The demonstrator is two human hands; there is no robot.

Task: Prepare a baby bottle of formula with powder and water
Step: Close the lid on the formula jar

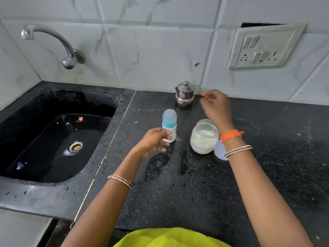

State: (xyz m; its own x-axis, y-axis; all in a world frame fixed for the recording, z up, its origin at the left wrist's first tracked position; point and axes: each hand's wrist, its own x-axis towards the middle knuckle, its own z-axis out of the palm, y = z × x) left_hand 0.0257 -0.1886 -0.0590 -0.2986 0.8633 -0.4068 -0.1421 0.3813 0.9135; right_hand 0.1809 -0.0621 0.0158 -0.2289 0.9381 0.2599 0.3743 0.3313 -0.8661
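A small baby bottle point(169, 122) with a clear cap and a blue collar stands upright on the black counter. My left hand point(154, 142) wraps loosely round its lower part, thumb on the front. To its right stands an open glass jar of white powder point(203, 139). The jar's pale lid point(219, 150) lies flat beside it, partly under my right wrist. My right hand point(216, 106) is blurred and reaches past the jar. Its pinched fingertips sit at the handle of a small lidded steel pot point(185, 94) by the back wall. Whether they grip the handle is unclear.
A black sink point(58, 139) fills the left side, with a steel tap point(53, 41) on the tiled wall above it. A switch-and-socket plate point(263, 49) hangs on the wall at right. Wet patches point(160, 163) mark the counter in front of the bottle and jar.
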